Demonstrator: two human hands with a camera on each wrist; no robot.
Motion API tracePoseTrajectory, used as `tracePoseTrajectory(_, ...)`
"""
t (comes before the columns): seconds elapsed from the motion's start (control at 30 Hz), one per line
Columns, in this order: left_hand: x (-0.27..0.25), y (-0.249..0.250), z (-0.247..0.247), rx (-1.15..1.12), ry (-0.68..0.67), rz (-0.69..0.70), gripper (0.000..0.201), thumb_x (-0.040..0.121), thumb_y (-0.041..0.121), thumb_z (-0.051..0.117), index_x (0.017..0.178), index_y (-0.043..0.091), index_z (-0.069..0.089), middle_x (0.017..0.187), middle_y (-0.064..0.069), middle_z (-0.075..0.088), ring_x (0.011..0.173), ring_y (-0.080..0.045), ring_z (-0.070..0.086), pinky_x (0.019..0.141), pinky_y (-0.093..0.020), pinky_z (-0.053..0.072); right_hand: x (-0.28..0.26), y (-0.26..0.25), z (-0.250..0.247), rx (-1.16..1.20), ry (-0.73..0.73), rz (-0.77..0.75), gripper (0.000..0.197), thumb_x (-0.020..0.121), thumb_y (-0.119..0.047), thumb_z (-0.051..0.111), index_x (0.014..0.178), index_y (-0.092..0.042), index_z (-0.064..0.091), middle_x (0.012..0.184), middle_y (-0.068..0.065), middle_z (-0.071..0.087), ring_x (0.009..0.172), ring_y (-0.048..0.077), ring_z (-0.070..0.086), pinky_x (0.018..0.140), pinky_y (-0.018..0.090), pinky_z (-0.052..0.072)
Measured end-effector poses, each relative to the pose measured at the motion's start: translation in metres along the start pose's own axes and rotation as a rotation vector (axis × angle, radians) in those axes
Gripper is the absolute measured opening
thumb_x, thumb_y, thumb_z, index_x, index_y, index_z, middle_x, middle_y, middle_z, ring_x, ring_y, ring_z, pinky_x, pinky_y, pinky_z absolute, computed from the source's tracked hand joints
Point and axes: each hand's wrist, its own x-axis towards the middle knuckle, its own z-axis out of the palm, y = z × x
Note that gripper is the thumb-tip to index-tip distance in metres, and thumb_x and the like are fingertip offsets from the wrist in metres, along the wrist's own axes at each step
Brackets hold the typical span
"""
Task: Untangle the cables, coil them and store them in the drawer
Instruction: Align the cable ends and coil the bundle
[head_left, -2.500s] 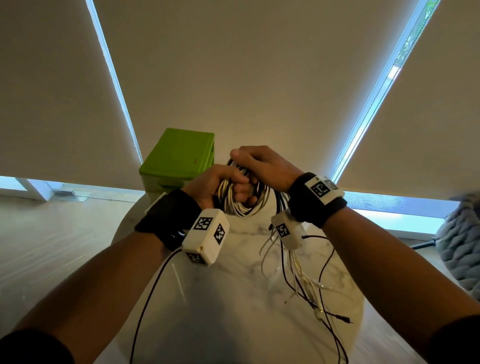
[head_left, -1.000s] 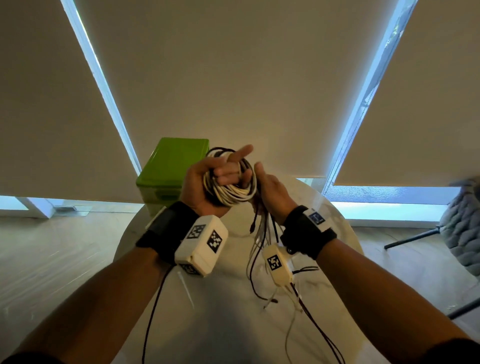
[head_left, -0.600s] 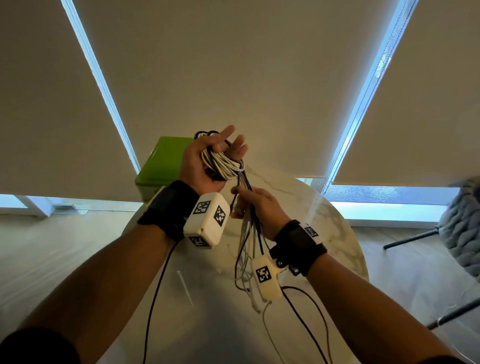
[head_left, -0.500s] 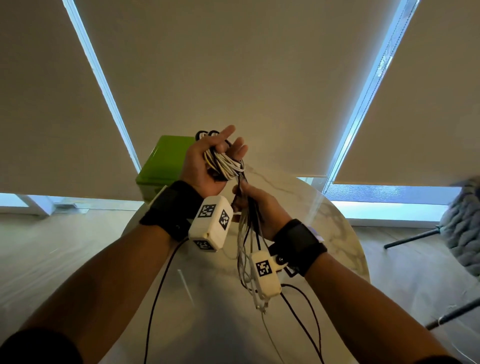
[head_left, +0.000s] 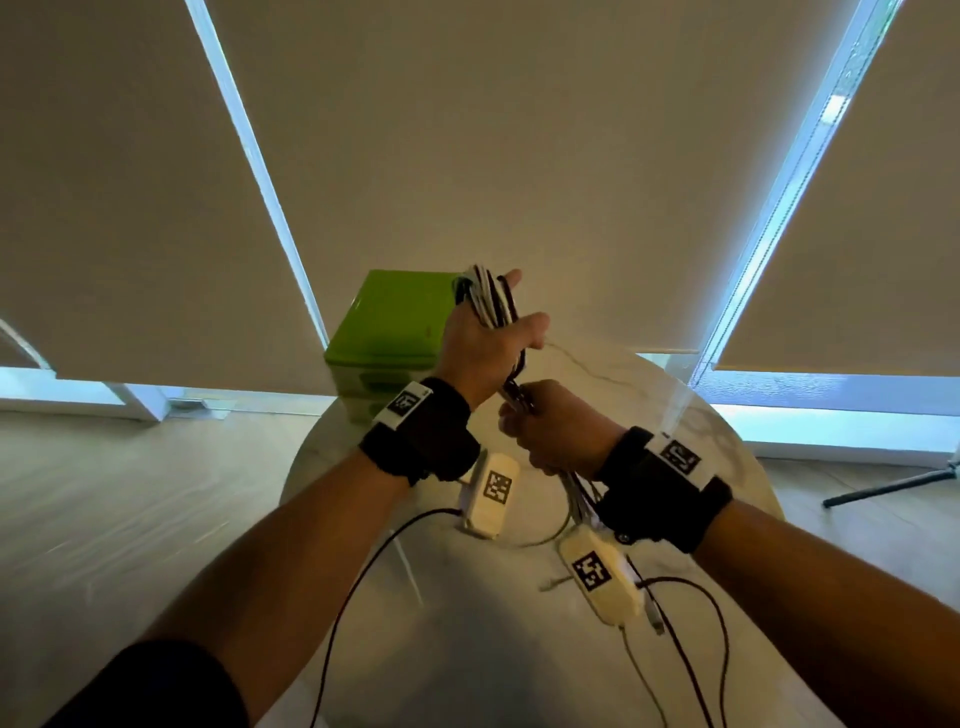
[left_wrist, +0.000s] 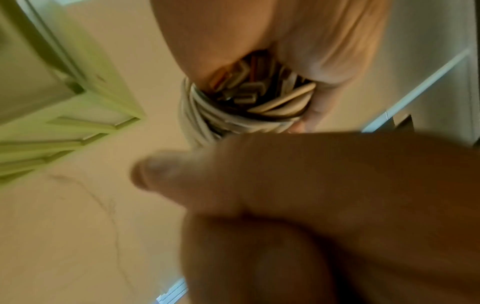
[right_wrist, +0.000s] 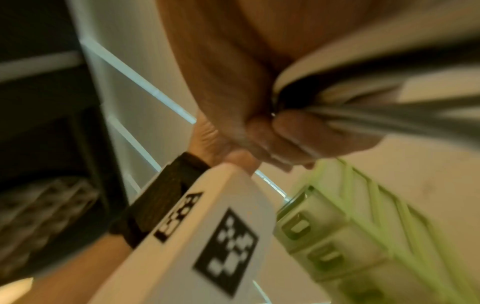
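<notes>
Cables (head_left: 491, 301) hang coiled around the left hand (head_left: 483, 348), above the far edge of the worktop (head_left: 727, 467), beside the green drawer box (head_left: 389, 322). The right hand (head_left: 556, 431) grips the loose tails below; it should keep them taut while winding. Compared with a moment earlier, the left palm has turned away.

glossy veined marble counter (head_left: 467, 649), smooth green plastic drawer box (head_left: 395, 322), rubbery white and black cables (head_left: 488, 299), matt fabric blinds (head_left: 519, 156)
</notes>
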Motion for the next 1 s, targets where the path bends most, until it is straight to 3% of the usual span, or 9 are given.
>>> tracePoseTrajectory(0.1, 0.001, 0.000, 0.002, 0.183, 0.014, 0.042, 0.060, 0.084, 0.020, 0.069, 0.139, 0.015, 0.046, 0.077, -0.006, 0.070, 0.081, -0.007, 0.067, 0.081, -0.009, 0.044, -0.003, -0.009, -0.011, -0.443, 0.042, -0.010, 0.015, 0.091, -0.017, 0.051, 0.089, -0.005, 0.059, 0.069, 0.007, 0.063, 0.051, 0.019, 0.056, 0.051, 0.028, 0.049)
tracePoseTrajectory(0.23, 0.008, -0.006, 0.000, 0.299, 0.012, 0.008, 0.039, 0.078, 0.037, 0.071, 0.100, 0.006, 0.060, 0.070, -0.023, 0.064, 0.064, -0.028, 0.064, 0.075, -0.033, 0.051, -0.014, -0.027, -0.034, -0.688, 0.070, -0.093, 0.019, 0.088, -0.017, 0.055, 0.089, -0.003, 0.067, 0.068, 0.006, 0.062, 0.055, 0.020, 0.054, 0.056, 0.031, 0.049)
tracePoseTrajectory(0.33, 0.015, -0.006, -0.003, 0.389, 0.022, 0.007, 0.047, 0.070, 0.048, 0.069, 0.068, 0.006, 0.049, 0.062, -0.013, 0.054, 0.051, -0.023, 0.048, 0.064, -0.041, 0.048, -0.019, -0.041, -0.046, -0.766, 0.103, -0.227, 0.016, 0.088, -0.024, 0.062, 0.098, -0.012, 0.069, 0.067, -0.007, 0.056, 0.059, 0.011, 0.052, 0.055, 0.024, 0.044)
tracePoseTrajectory(0.4, 0.017, 0.000, -0.004, 0.494, -0.053, -0.002, 0.032, 0.077, 0.028, 0.068, 0.062, 0.016, 0.042, 0.057, -0.002, 0.044, 0.048, -0.014, 0.038, 0.053, -0.036, 0.040, -0.018, -0.047, -0.052, -0.786, 0.102, -0.306, 0.024, 0.085, -0.035, 0.067, 0.106, -0.023, 0.068, 0.080, -0.007, 0.065, 0.070, 0.011, 0.060, 0.066, 0.027, 0.050)
tracePoseTrajectory(0.5, 0.018, 0.004, -0.010, 0.456, -0.204, 0.032, 0.027, 0.076, 0.007, 0.059, 0.064, 0.014, 0.036, 0.057, -0.004, 0.035, 0.050, -0.012, 0.028, 0.048, -0.027, 0.026, -0.015, -0.053, -0.060, -0.893, 0.175, -0.395, 0.032, 0.077, -0.053, 0.071, 0.099, -0.029, 0.067, 0.080, -0.007, 0.066, 0.071, 0.012, 0.060, 0.062, 0.027, 0.046)
tracePoseTrajectory(0.63, 0.009, -0.004, -0.019, 0.375, -0.380, -0.101, 0.018, 0.086, 0.016, 0.058, 0.071, 0.009, 0.053, 0.064, -0.009, 0.055, 0.057, -0.016, 0.050, 0.060, -0.031, 0.044, -0.011, -0.055, -0.066, -0.913, 0.155, -0.504, 0.037, 0.076, -0.054, 0.070, 0.104, -0.031, 0.064, 0.083, -0.011, 0.066, 0.075, 0.013, 0.060, 0.066, 0.031, 0.048)
tracePoseTrajectory(0.77, 0.000, -0.009, -0.024, 0.103, -0.469, -0.330, 0.055, 0.100, 0.013, 0.038, 0.048, 0.016, 0.058, 0.045, -0.001, 0.051, 0.042, -0.017, 0.052, 0.064, -0.035, 0.052, -0.004, -0.049, -0.069, -0.941, 0.105, -0.631, 0.023, 0.088, -0.042, 0.062, 0.107, -0.028, 0.061, 0.085, -0.010, 0.065, 0.078, 0.015, 0.062, 0.068, 0.031, 0.048)
tracePoseTrajectory(0.9, -0.004, 0.000, -0.020, -0.197, -0.574, -0.497, 0.071, 0.103, 0.041, 0.027, 0.053, 0.011, 0.067, 0.044, -0.004, 0.051, 0.038, -0.015, 0.049, 0.054, -0.028, 0.049, 0.004, -0.048, -0.073, -0.956, 0.132, -0.693, 0.029, 0.093, -0.042, 0.055, 0.114, -0.023, 0.053, 0.093, -0.005, 0.060, 0.080, 0.018, 0.059, 0.072, 0.040, 0.051)
tracePoseTrajectory(1.0, -0.005, 0.006, -0.018, -0.373, -0.683, -0.623, 0.089, 0.092, 0.069, 0.021, 0.089, -0.009, 0.063, 0.045, -0.005, 0.053, 0.036, -0.014, 0.048, 0.050, -0.027, 0.045, 0.011, -0.043, -0.077, -0.923, 0.152, -0.700, 0.042, 0.092, -0.053, 0.048, 0.119, -0.022, 0.048, 0.105, 0.000, 0.057, 0.082, 0.020, 0.059, 0.071, 0.038, 0.050)
